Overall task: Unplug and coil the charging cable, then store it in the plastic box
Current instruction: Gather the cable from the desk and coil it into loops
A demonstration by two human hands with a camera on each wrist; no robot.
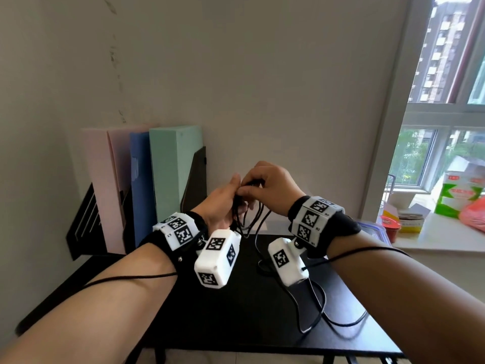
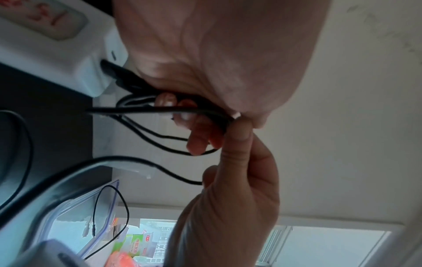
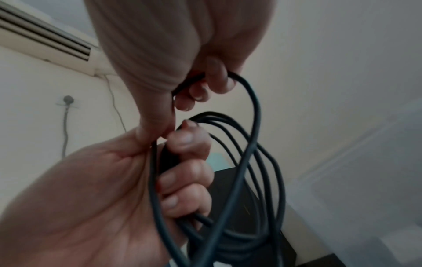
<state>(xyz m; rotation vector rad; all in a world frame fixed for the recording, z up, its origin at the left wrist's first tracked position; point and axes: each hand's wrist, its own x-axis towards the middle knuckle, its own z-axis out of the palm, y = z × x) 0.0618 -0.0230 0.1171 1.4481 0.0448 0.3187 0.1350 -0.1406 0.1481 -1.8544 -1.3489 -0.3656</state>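
Two hands raised together above a black desk (image 1: 236,306), meeting at mid-height in front of a pale wall. Left hand (image 1: 223,203) curled around several black loops of the charging cable (image 1: 252,219), fingers closed on the bundle; seen from the right wrist as fingers (image 3: 185,180) wrapped over a gathered coil (image 3: 251,180) of four or five strands. Right hand (image 1: 265,187) just beside and slightly above the left, touching it, thumb and fingertips pinching a single strand of the same cable at the top of the bundle. Loops hanging down below both hands, between the two wrists. Loose remainder of the cable trailing from the hands down onto the desk, lying in open curves near the right edge of the desk, below the right forearm. Clear plastic box (image 2: 75,222) with a blue-trimmed rim standing at the right side of the desk near the window sill, well apart from the hands; only a corner of it visible from the head view (image 1: 375,232), behind the right wrist. Thin black wire and small connectors visible at the box in the left wrist view; whether inside or in front, cannot tell. White marker-covered camera blocks strapped on both wrists. Pink, blue and green folders (image 1: 147,185) upright in a black rack at the back left of the desk. Green-and-white carton (image 1: 456,198) and a red tin (image 1: 391,227) on the window sill to the right.
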